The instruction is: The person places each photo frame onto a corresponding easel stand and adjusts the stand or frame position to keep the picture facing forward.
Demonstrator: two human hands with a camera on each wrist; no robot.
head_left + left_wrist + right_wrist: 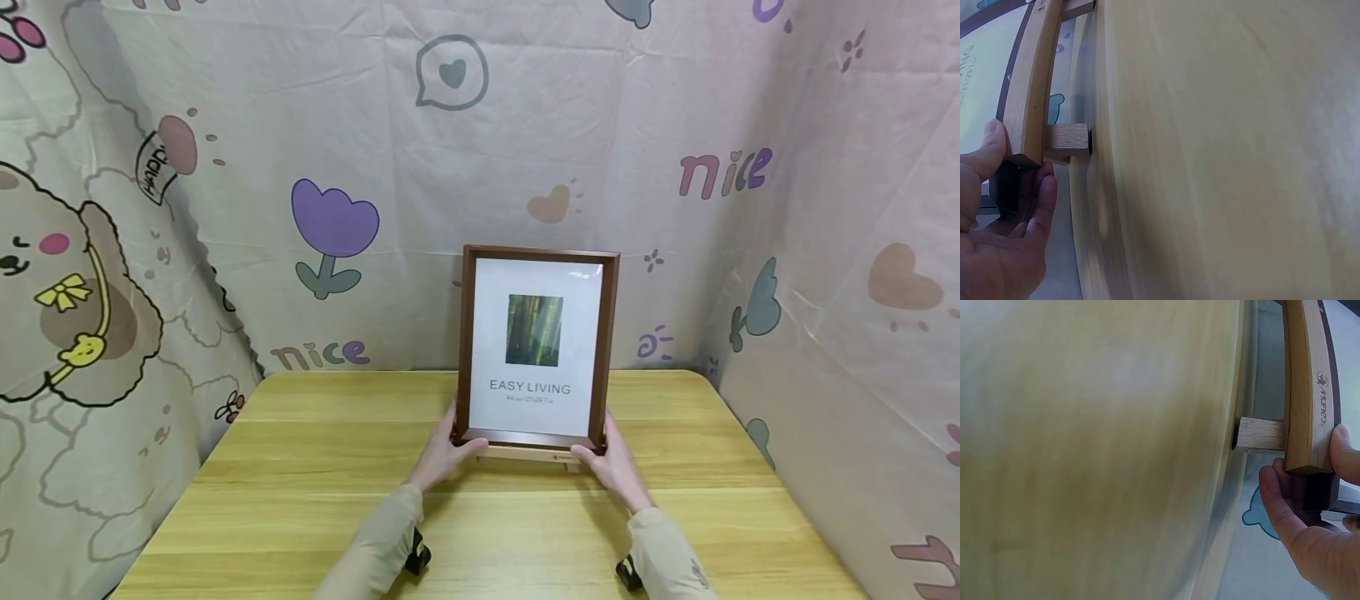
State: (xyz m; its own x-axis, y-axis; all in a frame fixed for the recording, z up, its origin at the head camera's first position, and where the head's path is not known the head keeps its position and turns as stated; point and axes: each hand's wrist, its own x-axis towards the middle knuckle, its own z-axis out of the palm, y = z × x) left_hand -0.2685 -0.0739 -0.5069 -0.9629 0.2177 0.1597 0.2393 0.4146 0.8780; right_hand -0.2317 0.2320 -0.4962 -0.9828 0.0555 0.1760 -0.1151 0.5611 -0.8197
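Observation:
A brown picture frame (pixel 536 438) with a white "EASY LIVING" insert and a small green forest picture stands upright, leaning slightly back. Its lower edge rests on the ledge of a light wooden stand (pixel 525 453), whose short feet meet the table in both wrist views. My left hand (pixel 442 450) grips the frame's lower left corner, thumb on the front and fingers behind. At the lower right corner, my right hand (pixel 615 462) holds it the same way. In the right wrist view, the stand's ledge (pixel 1307 387) bears a printed logo beside my thumb.
The wooden table (pixel 330 467) spreads around the stand, its far edge just behind it. A printed cloth (pixel 450 167) with flowers, hearts and "nice" lettering hangs at the back and both sides. Beige sleeves (pixel 378 533) and dark wrist straps cover my forearms.

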